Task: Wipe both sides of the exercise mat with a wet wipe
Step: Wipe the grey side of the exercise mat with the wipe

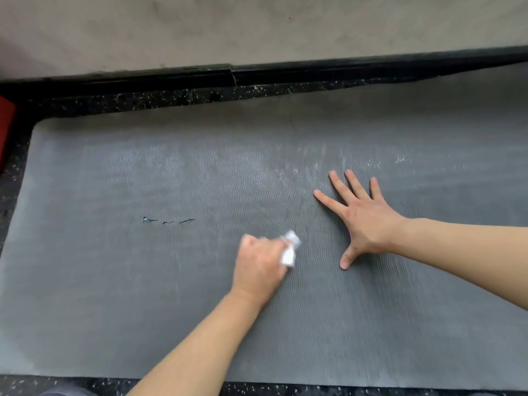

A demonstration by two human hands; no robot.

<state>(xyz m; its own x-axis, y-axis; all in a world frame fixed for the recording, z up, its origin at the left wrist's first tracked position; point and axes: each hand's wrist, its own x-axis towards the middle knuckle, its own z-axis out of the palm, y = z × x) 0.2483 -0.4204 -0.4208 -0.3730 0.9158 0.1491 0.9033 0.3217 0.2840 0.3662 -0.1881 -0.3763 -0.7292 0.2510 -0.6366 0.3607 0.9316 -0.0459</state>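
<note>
A grey ribbed exercise mat (143,281) lies flat on the floor and fills most of the view. Near its middle my left hand (261,267) grips a crumpled white wet wipe (290,248) and holds it against the mat; the hand and wipe are blurred. To the right, my right hand (363,221) presses flat on the mat with its fingers spread. A pale, streaked patch (300,164) shows on the mat beyond the hands. Three short dark tears (168,221) mark the mat to the left of the wipe.
Black speckled rubber flooring (171,97) borders the mat at the far, left and near sides. A black baseboard (285,71) and a beige wall (257,27) run along the far side. A red object (5,132) sits at the left edge.
</note>
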